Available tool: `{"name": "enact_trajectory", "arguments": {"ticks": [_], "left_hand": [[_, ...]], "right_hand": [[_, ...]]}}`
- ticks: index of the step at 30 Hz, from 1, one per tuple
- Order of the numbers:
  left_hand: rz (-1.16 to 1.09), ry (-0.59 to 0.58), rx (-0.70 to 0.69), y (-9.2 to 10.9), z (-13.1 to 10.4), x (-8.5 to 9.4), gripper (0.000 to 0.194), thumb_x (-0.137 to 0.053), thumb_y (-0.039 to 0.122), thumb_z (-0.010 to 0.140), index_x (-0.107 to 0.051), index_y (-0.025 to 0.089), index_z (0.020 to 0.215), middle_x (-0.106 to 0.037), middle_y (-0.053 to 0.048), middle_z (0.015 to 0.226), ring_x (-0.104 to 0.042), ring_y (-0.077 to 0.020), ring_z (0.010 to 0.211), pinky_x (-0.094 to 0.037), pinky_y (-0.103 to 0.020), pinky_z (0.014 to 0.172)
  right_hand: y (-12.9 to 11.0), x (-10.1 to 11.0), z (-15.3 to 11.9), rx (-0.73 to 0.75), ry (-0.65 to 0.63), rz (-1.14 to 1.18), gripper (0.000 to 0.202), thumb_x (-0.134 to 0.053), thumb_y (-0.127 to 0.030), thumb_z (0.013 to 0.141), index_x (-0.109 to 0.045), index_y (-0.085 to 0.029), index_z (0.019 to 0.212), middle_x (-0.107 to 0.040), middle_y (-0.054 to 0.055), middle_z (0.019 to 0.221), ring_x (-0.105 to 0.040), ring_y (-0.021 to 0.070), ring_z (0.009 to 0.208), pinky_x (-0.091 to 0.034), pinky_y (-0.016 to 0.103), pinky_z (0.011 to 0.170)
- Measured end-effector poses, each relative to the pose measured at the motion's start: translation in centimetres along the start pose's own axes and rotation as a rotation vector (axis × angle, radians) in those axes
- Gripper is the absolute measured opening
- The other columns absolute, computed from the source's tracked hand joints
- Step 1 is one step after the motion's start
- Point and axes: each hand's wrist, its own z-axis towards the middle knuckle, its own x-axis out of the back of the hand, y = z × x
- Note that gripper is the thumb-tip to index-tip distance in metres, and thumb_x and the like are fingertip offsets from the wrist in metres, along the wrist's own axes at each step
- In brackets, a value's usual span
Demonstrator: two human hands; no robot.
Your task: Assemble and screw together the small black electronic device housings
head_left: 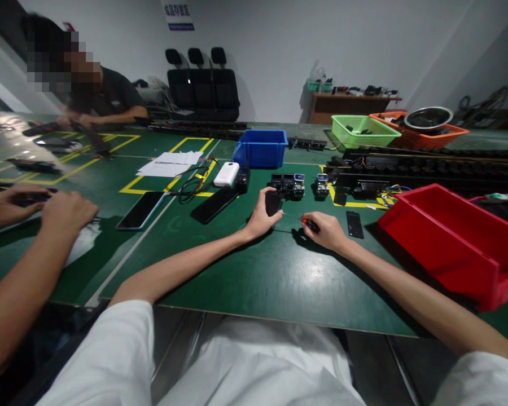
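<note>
My left hand (261, 217) is closed around a small black box-shaped device (273, 203), held just above the green table. In my right hand (327, 230) is a screwdriver (311, 224) with an orange and black handle. Its thin shaft points left, and the tip meets the device near my left thumb; the exact contact is too small to make out. Beyond my left hand stand several small modules (288, 185) in a row, with one more module (322, 186) apart to their right. A flat black plate (354, 224) lies right of my right hand.
A red bin (444, 242) stands at the right, a blue bin (260, 149) at the back. Two phones (141, 211) and a white power bank (226, 174) lie leftward. A co-worker's hands (63, 211) work at the left edge; another person (105, 96) sits beyond.
</note>
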Motion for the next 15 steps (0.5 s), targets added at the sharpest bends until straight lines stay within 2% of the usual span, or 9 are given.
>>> {"name": "enact_trajectory", "arguments": {"ticks": [15], "left_hand": [[-0.006, -0.007, 0.003, -0.3, 0.03, -0.04, 0.06, -0.066, 0.019, 0.075, -0.036, 0.024, 0.128, -0.05, -0.002, 0.103, -0.054, -0.0134, 0.085, -0.047, -0.029, 0.08]], "right_hand": [[0.16, -0.17, -0.08, 0.003, -0.026, 0.007, 0.015, -0.055, -0.02, 0.087, -0.062, -0.02, 0.1, -0.073, 0.007, 0.091, -0.068, 0.0192, 0.076, -0.051, 0.028, 0.069]]}}
